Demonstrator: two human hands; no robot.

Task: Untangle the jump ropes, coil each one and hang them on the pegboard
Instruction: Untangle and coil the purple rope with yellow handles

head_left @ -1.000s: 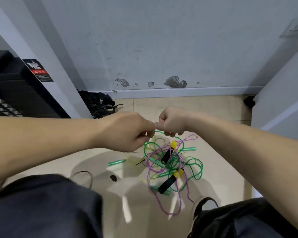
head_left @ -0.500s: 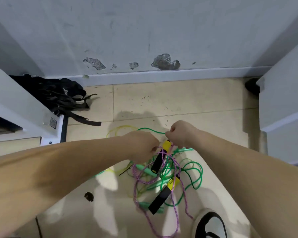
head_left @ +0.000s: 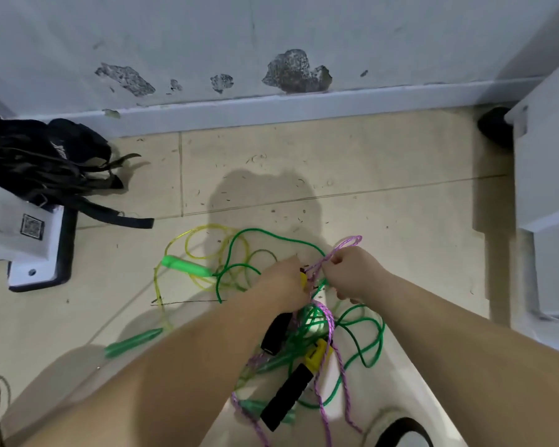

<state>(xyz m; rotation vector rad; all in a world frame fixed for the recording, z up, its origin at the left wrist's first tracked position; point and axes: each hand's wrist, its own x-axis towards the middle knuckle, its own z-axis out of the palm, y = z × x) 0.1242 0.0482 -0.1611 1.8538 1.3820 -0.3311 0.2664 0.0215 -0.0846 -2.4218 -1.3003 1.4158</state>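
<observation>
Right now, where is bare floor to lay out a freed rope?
Bare tile lies between the baseboard and the tangle, reaching right to the white cabinet. Crowded: around both hands, and left by the yellow rope and black straps.

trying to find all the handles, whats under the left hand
Under the left hand a yellow-and-black handle pokes out, wound in purple rope and green rope. The hand hides how they cross beneath it.
</observation>
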